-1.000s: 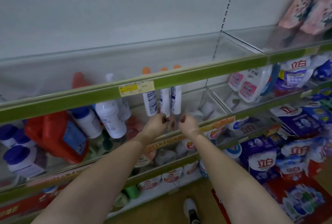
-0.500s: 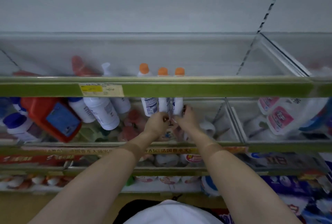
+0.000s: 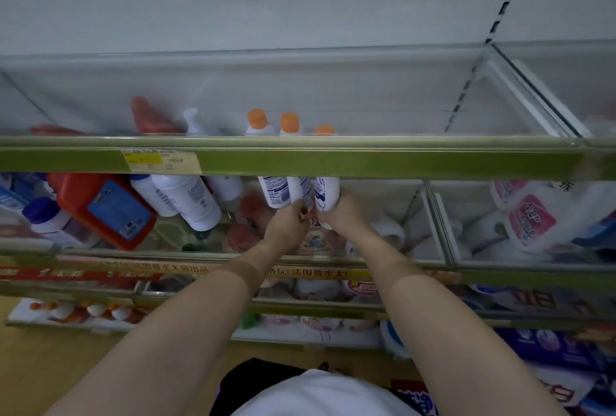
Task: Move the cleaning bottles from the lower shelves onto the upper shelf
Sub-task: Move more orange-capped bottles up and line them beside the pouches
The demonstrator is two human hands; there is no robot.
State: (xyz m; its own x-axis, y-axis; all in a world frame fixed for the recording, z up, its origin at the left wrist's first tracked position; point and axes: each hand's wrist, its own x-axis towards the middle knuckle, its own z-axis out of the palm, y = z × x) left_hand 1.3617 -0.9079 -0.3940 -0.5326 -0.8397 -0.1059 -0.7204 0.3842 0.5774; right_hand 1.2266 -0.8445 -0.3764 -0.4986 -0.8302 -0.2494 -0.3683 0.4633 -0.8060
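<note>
Both forearms stretched forward and up, wrists close together beneath the green shelf edge (image 3: pixel 366 165). Left hand (image 3: pixel 289 221) curled round the base of the middle white bottle (image 3: pixel 300 191), right hand (image 3: pixel 343 212) gripping the right bottle (image 3: pixel 327 192), a third bottle (image 3: pixel 275 190) just left; orange caps (image 3: pixel 289 122) showing above the rail, against the upper shelf's clear front

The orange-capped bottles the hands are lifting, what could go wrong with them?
The left hand and right hand hold three orange-capped bottles only by their bottoms, so one might slip from the fingers and fall. Their tops are already past the green shelf edge, so a body could catch on it. The tilted white bottle and red jug nearby might get bumped.
</note>
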